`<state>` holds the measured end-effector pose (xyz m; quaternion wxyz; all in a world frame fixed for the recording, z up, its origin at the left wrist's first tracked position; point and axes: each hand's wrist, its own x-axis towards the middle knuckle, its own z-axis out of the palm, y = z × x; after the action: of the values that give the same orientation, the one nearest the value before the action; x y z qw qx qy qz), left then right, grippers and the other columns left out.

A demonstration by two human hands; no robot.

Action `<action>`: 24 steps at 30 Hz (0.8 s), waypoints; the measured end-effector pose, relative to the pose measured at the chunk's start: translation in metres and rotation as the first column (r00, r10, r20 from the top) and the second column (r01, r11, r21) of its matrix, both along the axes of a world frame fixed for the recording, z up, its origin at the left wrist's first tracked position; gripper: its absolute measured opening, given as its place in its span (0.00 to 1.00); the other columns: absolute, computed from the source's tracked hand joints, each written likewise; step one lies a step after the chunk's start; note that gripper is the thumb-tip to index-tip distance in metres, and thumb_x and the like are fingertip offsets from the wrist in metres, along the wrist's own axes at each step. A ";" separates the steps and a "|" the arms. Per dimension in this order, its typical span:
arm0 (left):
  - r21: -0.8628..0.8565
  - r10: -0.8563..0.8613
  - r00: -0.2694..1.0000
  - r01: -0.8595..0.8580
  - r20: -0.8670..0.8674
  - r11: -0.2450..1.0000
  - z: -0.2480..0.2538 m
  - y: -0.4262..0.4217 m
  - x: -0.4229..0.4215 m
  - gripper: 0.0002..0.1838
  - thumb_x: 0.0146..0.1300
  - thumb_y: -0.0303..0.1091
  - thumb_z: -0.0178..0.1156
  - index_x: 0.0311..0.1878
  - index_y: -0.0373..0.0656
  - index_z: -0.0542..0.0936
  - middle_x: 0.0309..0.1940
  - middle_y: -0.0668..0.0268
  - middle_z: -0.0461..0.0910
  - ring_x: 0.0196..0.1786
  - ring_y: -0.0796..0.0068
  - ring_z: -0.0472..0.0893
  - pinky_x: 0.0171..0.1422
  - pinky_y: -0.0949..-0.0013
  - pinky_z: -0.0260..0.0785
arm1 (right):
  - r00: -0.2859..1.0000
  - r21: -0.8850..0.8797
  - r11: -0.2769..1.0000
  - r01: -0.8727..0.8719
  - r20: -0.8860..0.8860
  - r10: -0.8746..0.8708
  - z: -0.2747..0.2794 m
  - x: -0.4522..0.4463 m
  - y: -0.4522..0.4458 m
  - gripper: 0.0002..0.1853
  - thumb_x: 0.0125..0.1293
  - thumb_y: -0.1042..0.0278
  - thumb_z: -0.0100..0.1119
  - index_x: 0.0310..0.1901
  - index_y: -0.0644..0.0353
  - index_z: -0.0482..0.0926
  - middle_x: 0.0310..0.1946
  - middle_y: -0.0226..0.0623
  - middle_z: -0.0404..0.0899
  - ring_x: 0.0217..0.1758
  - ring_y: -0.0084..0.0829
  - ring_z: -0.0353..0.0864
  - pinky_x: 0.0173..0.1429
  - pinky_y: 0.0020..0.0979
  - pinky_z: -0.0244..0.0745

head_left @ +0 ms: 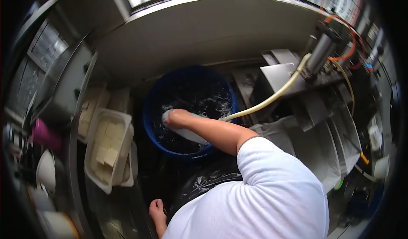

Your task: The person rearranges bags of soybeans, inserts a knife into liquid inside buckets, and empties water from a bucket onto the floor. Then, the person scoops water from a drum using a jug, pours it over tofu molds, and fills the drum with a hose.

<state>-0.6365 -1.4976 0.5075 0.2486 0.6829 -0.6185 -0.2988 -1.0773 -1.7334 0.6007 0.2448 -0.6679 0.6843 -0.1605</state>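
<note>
My right hand (177, 118) is closed on the edge of a whitish, flat, elongated object (193, 133) inside a round blue tub (149, 130). The object lies tilted in the tub, partly hidden under my forearm. Dark, rippling water (187, 88) fills the tub. A pale yellow hose (272, 98) runs over the tub's right rim, near my forearm. Down by my body, my left hand (157, 209) hangs away from the tub, its fingers curled, and what it holds, if anything, cannot be made out.
White containers (89, 166) with pale blocks (111, 142) stand left of the tub. Metal equipment (321, 52) with orange tubes is at the upper right. A pink container (46, 135) and a white bowl (46, 171) are at the far left. Pale cloth (278, 130) lies at the right.
</note>
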 end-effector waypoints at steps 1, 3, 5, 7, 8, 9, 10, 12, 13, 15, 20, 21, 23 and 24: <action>0.024 0.014 1.000 -0.014 -0.014 1.000 -0.006 0.009 0.007 0.15 0.72 0.39 0.64 0.42 0.34 0.83 0.29 0.55 0.83 0.30 0.62 0.82 0.37 0.60 0.74 | 1.000 0.037 0.999 -0.001 -0.002 0.001 -0.016 0.003 -0.005 0.30 0.74 0.41 0.54 0.46 0.67 0.87 0.48 0.57 0.87 0.55 0.57 0.86 0.60 0.51 0.80; -0.017 -0.001 0.999 0.002 0.050 1.000 0.010 0.031 0.005 0.14 0.72 0.39 0.63 0.44 0.35 0.84 0.33 0.49 0.85 0.37 0.49 0.85 0.45 0.53 0.76 | 1.000 0.068 0.998 -0.007 -0.007 0.007 -0.047 0.004 -0.021 0.31 0.75 0.40 0.53 0.45 0.67 0.87 0.48 0.57 0.87 0.55 0.55 0.86 0.60 0.51 0.79; 0.042 0.092 0.995 -0.093 0.024 0.995 -0.004 0.046 0.020 0.14 0.72 0.39 0.63 0.43 0.35 0.85 0.34 0.49 0.85 0.37 0.49 0.85 0.45 0.53 0.77 | 0.999 0.065 0.997 0.043 0.019 -0.045 -0.065 0.002 -0.033 0.31 0.75 0.39 0.52 0.44 0.66 0.86 0.46 0.58 0.87 0.55 0.55 0.86 0.60 0.52 0.79; 0.119 0.160 0.987 -0.160 0.012 0.980 -0.003 0.064 0.026 0.13 0.71 0.39 0.64 0.42 0.36 0.85 0.35 0.48 0.86 0.39 0.47 0.86 0.46 0.53 0.78 | 0.991 0.008 0.992 0.122 0.056 -0.122 -0.081 0.000 -0.030 0.31 0.75 0.38 0.52 0.45 0.65 0.85 0.44 0.59 0.87 0.54 0.56 0.86 0.60 0.52 0.79; 0.123 0.213 0.977 -0.213 0.007 0.969 0.004 0.070 0.024 0.13 0.71 0.39 0.64 0.42 0.36 0.85 0.35 0.48 0.86 0.39 0.47 0.86 0.46 0.53 0.78 | 0.987 -0.058 0.987 0.151 0.068 -0.147 -0.092 -0.003 -0.027 0.30 0.75 0.38 0.52 0.46 0.64 0.84 0.43 0.59 0.87 0.54 0.57 0.86 0.60 0.53 0.78; 0.053 0.187 0.982 -0.189 0.035 0.981 0.011 0.075 0.021 0.13 0.71 0.39 0.64 0.42 0.37 0.85 0.35 0.48 0.86 0.39 0.47 0.86 0.46 0.53 0.78 | 0.984 -0.064 0.982 0.177 0.050 -0.173 -0.110 -0.004 -0.023 0.30 0.75 0.38 0.53 0.48 0.63 0.83 0.44 0.58 0.87 0.55 0.58 0.85 0.61 0.53 0.78; -0.011 0.164 0.984 -0.164 0.068 0.986 0.016 0.082 0.019 0.13 0.71 0.39 0.64 0.42 0.37 0.85 0.35 0.48 0.86 0.39 0.47 0.86 0.46 0.53 0.78 | 0.979 -0.067 0.977 0.201 0.032 -0.199 -0.132 -0.007 -0.023 0.30 0.74 0.37 0.54 0.51 0.63 0.81 0.45 0.57 0.86 0.55 0.60 0.84 0.61 0.53 0.78; 0.009 0.200 0.977 -0.201 0.074 0.980 0.014 0.092 0.022 0.13 0.70 0.39 0.65 0.42 0.37 0.85 0.35 0.48 0.86 0.40 0.48 0.86 0.46 0.52 0.78 | 0.985 0.024 0.993 0.115 -0.134 -0.111 -0.200 -0.021 -0.043 0.31 0.72 0.38 0.58 0.57 0.61 0.80 0.55 0.59 0.83 0.61 0.59 0.82 0.63 0.54 0.77; -0.017 0.201 0.977 -0.201 0.066 0.980 0.016 0.094 0.023 0.13 0.70 0.39 0.65 0.42 0.37 0.85 0.35 0.49 0.85 0.40 0.47 0.85 0.46 0.52 0.78 | 0.982 0.150 0.984 0.093 -0.178 -0.066 -0.180 -0.016 -0.040 0.31 0.71 0.38 0.58 0.60 0.60 0.80 0.59 0.58 0.81 0.62 0.57 0.81 0.64 0.54 0.77; 0.003 0.223 0.973 -0.224 0.065 0.975 0.023 0.095 0.025 0.12 0.70 0.38 0.65 0.41 0.37 0.84 0.35 0.49 0.85 0.39 0.47 0.85 0.45 0.52 0.78 | 0.989 0.250 0.968 0.028 -0.150 0.010 -0.171 -0.017 -0.035 0.33 0.71 0.39 0.58 0.66 0.57 0.77 0.66 0.56 0.77 0.65 0.53 0.80 0.66 0.54 0.76; -0.036 0.263 0.963 -0.261 0.058 0.965 0.030 0.093 0.030 0.12 0.70 0.38 0.64 0.41 0.37 0.84 0.35 0.49 0.85 0.40 0.46 0.85 0.46 0.52 0.78 | 0.945 0.225 0.955 -0.195 -0.218 0.244 -0.219 -0.050 -0.048 0.27 0.67 0.46 0.62 0.55 0.64 0.85 0.50 0.60 0.86 0.54 0.57 0.87 0.56 0.51 0.81; -0.031 0.250 0.967 -0.249 0.052 0.968 0.027 0.093 0.031 0.12 0.70 0.38 0.64 0.40 0.37 0.84 0.35 0.49 0.85 0.41 0.46 0.85 0.47 0.52 0.78 | 0.964 0.188 0.973 -0.135 -0.203 0.173 -0.211 -0.048 -0.036 0.27 0.67 0.47 0.63 0.54 0.65 0.85 0.48 0.60 0.86 0.54 0.57 0.87 0.56 0.51 0.81; -0.035 0.219 0.975 -0.218 0.032 0.975 0.018 0.086 0.035 0.13 0.70 0.39 0.63 0.39 0.37 0.84 0.35 0.49 0.85 0.42 0.47 0.85 0.47 0.51 0.77 | 0.990 0.080 0.995 0.056 -0.132 -0.045 -0.179 -0.037 -0.011 0.26 0.65 0.48 0.66 0.49 0.68 0.86 0.44 0.60 0.87 0.53 0.57 0.87 0.56 0.51 0.81; -0.047 0.215 0.976 -0.214 0.027 0.976 0.017 0.081 0.036 0.13 0.70 0.39 0.63 0.39 0.37 0.84 0.35 0.49 0.85 0.42 0.47 0.85 0.47 0.51 0.77 | 0.990 0.067 0.996 0.060 -0.134 -0.051 -0.150 -0.028 -0.001 0.26 0.65 0.48 0.66 0.49 0.68 0.86 0.44 0.60 0.87 0.53 0.57 0.87 0.56 0.51 0.81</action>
<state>-0.6003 -1.4165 0.5245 0.2844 0.7448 -0.5513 -0.2458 -1.1057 -1.7343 0.4508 0.2180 -0.6487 0.7225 -0.0982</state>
